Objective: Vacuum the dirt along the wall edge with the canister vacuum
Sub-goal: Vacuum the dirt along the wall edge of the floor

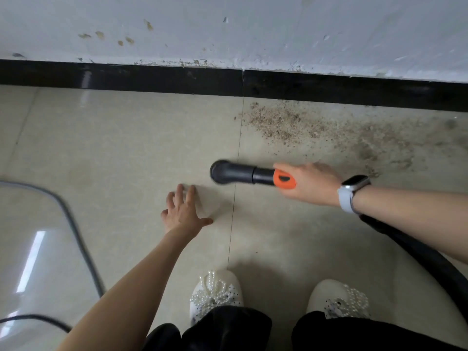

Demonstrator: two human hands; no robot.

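Seen from above, nearest are two white shoes [215,293] trimmed with pearl beads, standing on pale floor tiles [121,138]. At the lower left lies a clear plastic cover [38,249] with a grey cord [83,249] curving along its edge. A black hose [415,252] runs from the lower right under the right forearm. The left hand [182,211] hovers open, fingers spread, holding nothing. The right hand [310,183], with a pale-strapped watch [350,192], grips the orange collar of the vacuum nozzle [238,172]. The nozzle lies nearly level, long axis left to right, its round black mouth pointing left. Beyond it, brown dirt [304,122] spreads along the black baseboard [152,79], below a scuffed white wall [253,26].
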